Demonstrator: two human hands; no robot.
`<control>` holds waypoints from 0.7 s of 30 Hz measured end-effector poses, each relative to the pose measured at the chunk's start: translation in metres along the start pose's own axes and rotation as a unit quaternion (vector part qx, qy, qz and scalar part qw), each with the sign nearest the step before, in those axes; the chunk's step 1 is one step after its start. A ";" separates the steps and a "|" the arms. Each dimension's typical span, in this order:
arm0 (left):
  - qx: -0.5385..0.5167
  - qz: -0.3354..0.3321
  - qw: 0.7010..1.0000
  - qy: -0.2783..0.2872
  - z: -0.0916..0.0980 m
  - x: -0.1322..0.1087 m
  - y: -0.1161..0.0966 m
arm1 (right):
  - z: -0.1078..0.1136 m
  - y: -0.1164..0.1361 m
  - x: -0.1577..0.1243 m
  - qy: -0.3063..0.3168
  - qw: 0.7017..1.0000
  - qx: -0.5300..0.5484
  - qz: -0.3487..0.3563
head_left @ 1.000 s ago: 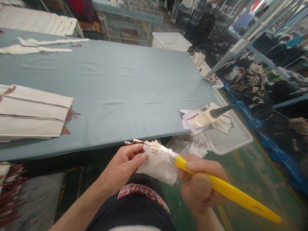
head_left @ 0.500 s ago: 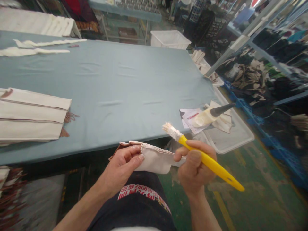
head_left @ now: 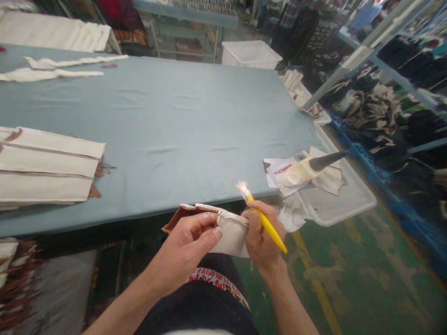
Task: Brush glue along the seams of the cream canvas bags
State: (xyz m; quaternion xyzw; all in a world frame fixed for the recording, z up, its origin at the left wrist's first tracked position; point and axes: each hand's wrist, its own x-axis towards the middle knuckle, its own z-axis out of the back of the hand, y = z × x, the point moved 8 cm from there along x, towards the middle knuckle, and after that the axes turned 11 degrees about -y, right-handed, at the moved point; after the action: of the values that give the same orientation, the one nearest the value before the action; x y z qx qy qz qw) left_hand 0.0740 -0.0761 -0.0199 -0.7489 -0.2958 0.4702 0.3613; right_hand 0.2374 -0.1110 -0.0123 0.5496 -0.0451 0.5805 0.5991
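My left hand (head_left: 190, 239) pinches a small cream fabric piece (head_left: 232, 232) with a brown edge, held in front of my lap just below the table's near edge. My right hand (head_left: 258, 235) grips the right end of the same piece and also holds a yellow-handled brush (head_left: 265, 223). The brush's white, paste-caked bristles point up and away, clear of the fabric.
The blue-grey covered table (head_left: 167, 125) fills the view. Stacked cream fabric panels (head_left: 45, 167) lie at its left. A glue bottle with a dark nozzle (head_left: 307, 170) rests on papers at the right edge, over a clear tray (head_left: 335, 204). White strips (head_left: 52, 67) and a white bin (head_left: 251, 53) sit far back.
The brush has lifted off the fabric and swung upright, its handle now tucked in my right hand. My right hand has closed in on the fabric's end.
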 end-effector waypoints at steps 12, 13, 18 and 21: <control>0.223 -0.161 0.961 0.002 0.009 -0.009 -0.002 | 0.028 0.008 0.021 -0.104 0.991 0.059 -0.065; 0.249 -0.183 0.951 -0.015 0.015 -0.009 -0.002 | 0.033 0.012 0.026 -0.124 0.988 0.060 -0.068; 0.299 -0.319 0.893 -0.106 0.052 -0.016 -0.008 | 0.053 0.029 0.047 -0.205 0.973 0.079 -0.075; 0.320 -0.369 0.867 -0.102 0.060 -0.021 -0.014 | 0.053 0.040 0.054 -0.210 0.972 0.093 -0.057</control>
State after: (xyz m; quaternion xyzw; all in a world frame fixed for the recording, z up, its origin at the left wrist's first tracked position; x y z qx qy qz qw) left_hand 0.0094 -0.0690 -0.0155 -0.3763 -0.4192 0.4452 0.6960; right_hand 0.2562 -0.1249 0.0697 0.7141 -0.0844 0.4184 0.5549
